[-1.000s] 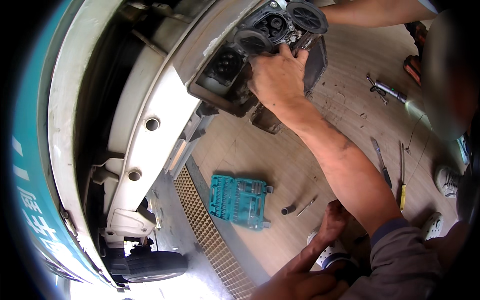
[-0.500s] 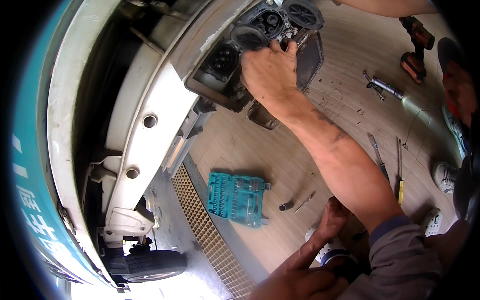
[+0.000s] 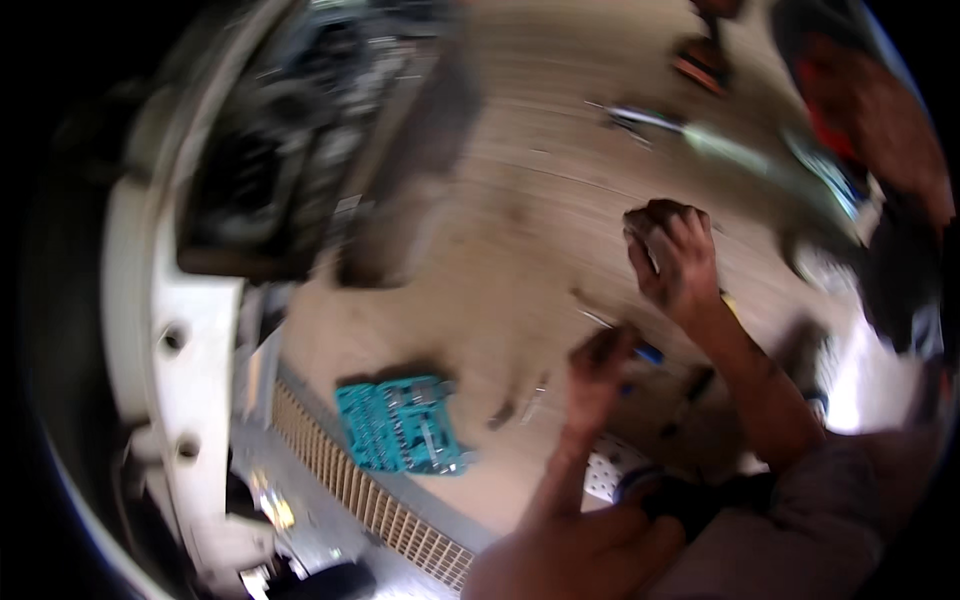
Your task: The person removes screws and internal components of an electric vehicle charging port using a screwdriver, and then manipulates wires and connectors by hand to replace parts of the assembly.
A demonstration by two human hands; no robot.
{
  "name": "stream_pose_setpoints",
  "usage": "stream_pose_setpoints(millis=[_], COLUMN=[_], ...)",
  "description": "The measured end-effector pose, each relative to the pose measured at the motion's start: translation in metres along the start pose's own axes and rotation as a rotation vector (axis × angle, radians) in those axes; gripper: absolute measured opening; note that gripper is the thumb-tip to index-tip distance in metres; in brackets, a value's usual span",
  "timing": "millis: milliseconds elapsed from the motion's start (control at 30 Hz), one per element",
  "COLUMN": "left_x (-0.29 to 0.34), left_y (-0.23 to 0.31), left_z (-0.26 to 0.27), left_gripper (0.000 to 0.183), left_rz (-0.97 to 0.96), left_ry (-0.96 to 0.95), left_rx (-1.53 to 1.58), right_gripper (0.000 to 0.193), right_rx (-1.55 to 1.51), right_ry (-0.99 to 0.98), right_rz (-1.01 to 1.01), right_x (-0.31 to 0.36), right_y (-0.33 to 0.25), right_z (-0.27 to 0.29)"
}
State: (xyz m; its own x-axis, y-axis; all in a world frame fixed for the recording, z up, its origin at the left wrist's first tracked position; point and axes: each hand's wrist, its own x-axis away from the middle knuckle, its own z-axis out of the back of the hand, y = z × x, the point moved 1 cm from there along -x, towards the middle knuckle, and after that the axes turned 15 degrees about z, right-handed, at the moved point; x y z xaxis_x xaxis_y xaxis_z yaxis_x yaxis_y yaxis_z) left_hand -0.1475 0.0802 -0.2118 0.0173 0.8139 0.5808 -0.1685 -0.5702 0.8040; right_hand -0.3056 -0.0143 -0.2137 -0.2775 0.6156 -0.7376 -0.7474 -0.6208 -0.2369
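Both my hands are blurred over the floor, away from the dark vehicle compartment [image 3: 345, 170]. Lower and more to the left, my left hand [image 3: 597, 370] has its fingers closed. A thin shiny shaft [image 3: 595, 318] and a blue handle [image 3: 648, 354] show on either side of its fingertips, in line like one tool. Farther up and to the right is my right hand [image 3: 675, 255], with its fingers curled toward the thumb. Dark smudging covers its fingertips, and anything within them cannot be made out. Neither hand touches the compartment.
An open teal tool case [image 3: 400, 425] lies near a floor grating [image 3: 360, 490]. A dark socket [image 3: 500, 414] and a thin bit [image 3: 535, 400] are beside it. Farther off are a lit flashlight [image 3: 645, 118] and a power tool [image 3: 703, 65]. Another person [image 3: 870, 130] is at the right.
My right hand has left the compartment and come back toward me, near my left hand. My left hand has risen from below the right forearm. The whole view has shifted right.
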Motion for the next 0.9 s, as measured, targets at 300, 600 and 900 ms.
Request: stream_pose_setpoints(millis=[300,600,900], left_x=[-0.056,-0.074,-0.039], left_y=[0.003,0.001,0.145], left_z=[-0.057,-0.051,0.026], left_gripper=[0.027,0.029,0.049], left_rz=[0.050,-0.084,-0.504], left_ry=[-0.024,-0.095,0.060], left_rx=[0.268,0.205,0.349], right_gripper=[0.058,0.032,0.034], right_rx=[0.400,-0.074,-0.335], right_ry=[-0.511,-0.427,0.033], right_rz=[-0.721,-0.808,-0.091], right_x=[0.200,0.194,-0.039], right_y=[0.070,0.035,-0.020], right_z=[0.062,0.042,0.084])
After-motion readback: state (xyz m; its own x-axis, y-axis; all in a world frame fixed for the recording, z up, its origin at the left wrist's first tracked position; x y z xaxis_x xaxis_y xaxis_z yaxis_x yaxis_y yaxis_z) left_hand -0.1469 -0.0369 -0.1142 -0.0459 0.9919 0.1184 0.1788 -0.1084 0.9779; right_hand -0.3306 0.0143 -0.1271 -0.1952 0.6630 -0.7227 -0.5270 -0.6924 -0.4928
